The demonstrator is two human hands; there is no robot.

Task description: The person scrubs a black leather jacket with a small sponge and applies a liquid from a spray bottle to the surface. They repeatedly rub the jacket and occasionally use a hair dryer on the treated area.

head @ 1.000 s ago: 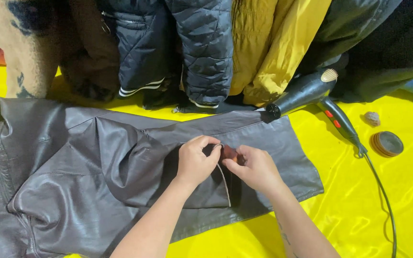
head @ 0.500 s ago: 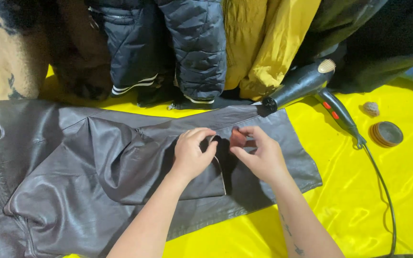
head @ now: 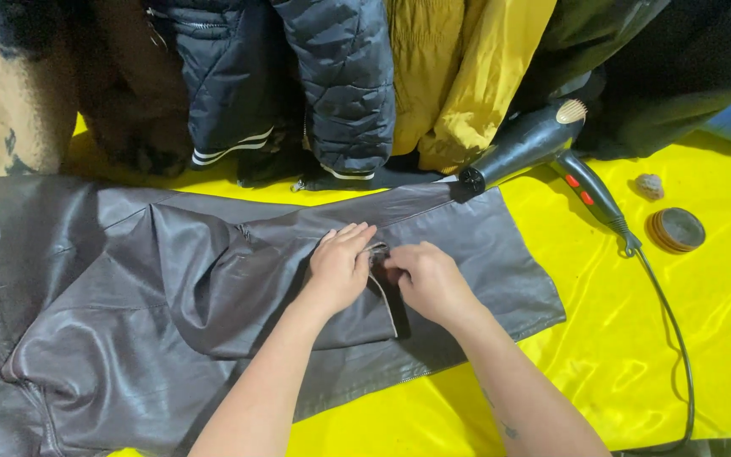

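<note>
Pinching a small flap at frame centre, left hand (head: 338, 264) and right hand (head: 427, 279) are working the brown leather jacket (head: 171, 313); next, probably pressing it flat; hair dryer (head: 543, 140) lying at 1 o'clock.

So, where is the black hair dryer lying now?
The black hair dryer lies on the yellow cloth, upper right, its nozzle beside the brown leather jacket.
</note>
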